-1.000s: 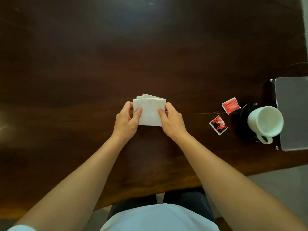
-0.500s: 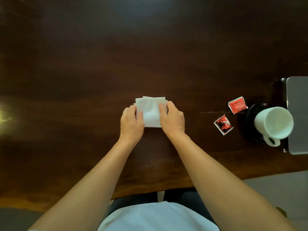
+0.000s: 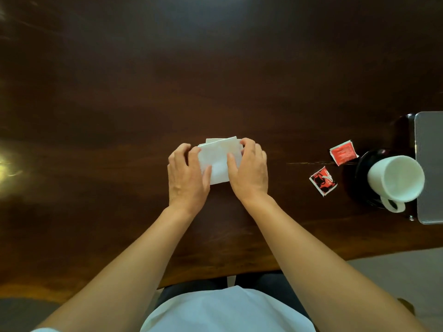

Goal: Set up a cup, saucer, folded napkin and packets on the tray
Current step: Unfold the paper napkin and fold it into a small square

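A white folded napkin [image 3: 219, 159] lies on the dark wooden table at the centre. My left hand [image 3: 187, 176] holds its left side, and my right hand [image 3: 250, 171] covers its right side with fingers curled over the far edge. Far to the right a white cup [image 3: 395, 179] sits tilted on a black saucer [image 3: 359, 171]. Two red packets lie left of the saucer: one plain red [image 3: 343, 152], one red and black [image 3: 323, 180]. A grey tray [image 3: 430, 168] lies at the right edge, partly out of view.
The dark wooden table [image 3: 215, 68] stretches far ahead and to the left. A bright light reflection [image 3: 4, 164] shows at the left edge. The table's near edge runs just above my lap, with grey floor at the lower right.
Both hands have slid further over the napkin and now cover more of it. My right fingers have curled over its far right corner. The cup, saucer and packets have not moved.
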`<state>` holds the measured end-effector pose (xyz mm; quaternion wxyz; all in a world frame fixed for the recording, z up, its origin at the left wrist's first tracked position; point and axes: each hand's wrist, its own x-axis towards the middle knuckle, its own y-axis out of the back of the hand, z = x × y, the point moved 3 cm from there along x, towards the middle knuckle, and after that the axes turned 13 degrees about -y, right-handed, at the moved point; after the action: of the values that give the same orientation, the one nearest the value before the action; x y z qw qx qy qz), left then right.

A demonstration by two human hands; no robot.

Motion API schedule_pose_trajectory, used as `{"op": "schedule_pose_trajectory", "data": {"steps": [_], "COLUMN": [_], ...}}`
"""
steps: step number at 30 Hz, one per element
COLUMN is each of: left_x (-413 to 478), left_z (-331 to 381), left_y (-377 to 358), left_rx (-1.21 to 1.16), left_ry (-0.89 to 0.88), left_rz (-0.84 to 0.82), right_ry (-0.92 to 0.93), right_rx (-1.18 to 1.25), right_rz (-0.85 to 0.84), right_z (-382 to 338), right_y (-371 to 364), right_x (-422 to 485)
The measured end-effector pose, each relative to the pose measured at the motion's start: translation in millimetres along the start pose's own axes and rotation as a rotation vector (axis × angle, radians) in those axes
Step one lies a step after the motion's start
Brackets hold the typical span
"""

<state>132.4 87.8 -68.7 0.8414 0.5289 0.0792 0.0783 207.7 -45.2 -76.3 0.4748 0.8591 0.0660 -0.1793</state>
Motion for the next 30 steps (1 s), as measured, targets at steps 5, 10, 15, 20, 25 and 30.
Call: {"op": "schedule_pose_trajectory", "data": {"steps": [5, 10, 15, 20, 25, 30], "left_x": [3.0, 10.2, 21.6, 35.5, 33.9, 22.0], "left_z": [5.8, 13.1, 15.6, 5.0, 0.8, -5.3], "left_y": [-3.3, 8.1, 10.5, 6.7, -2.3, -33.5], "left_rx": [-0.194, -0.268, -0.342, -0.298, -0.067, 0.095], "left_ry": [-0.003, -0.174, -0.194, -0.090, -0.352, -0.458], "left_rz": [-0.067, 0.056, 0.132, 0.108, 0.005, -0.271], "right_ry": [0.099, -0.184, -0.325, -0.214, 0.112, 0.327], "right_rx": [-0.031, 0.253, 0.304, 0.175, -0.167, -0.432], "right_rz": [-0.021, -0.098, -0.162, -0.119, 0.131, -0.087], "right_z": [-0.5, 3.0, 9.8, 4.8, -3.7, -1.8], "right_y": [-3.4, -2.7, -5.6, -3.8, 3.7, -26.0], "right_x": [-11.0, 1.1, 9.9, 6.2, -5.3, -7.7]}}
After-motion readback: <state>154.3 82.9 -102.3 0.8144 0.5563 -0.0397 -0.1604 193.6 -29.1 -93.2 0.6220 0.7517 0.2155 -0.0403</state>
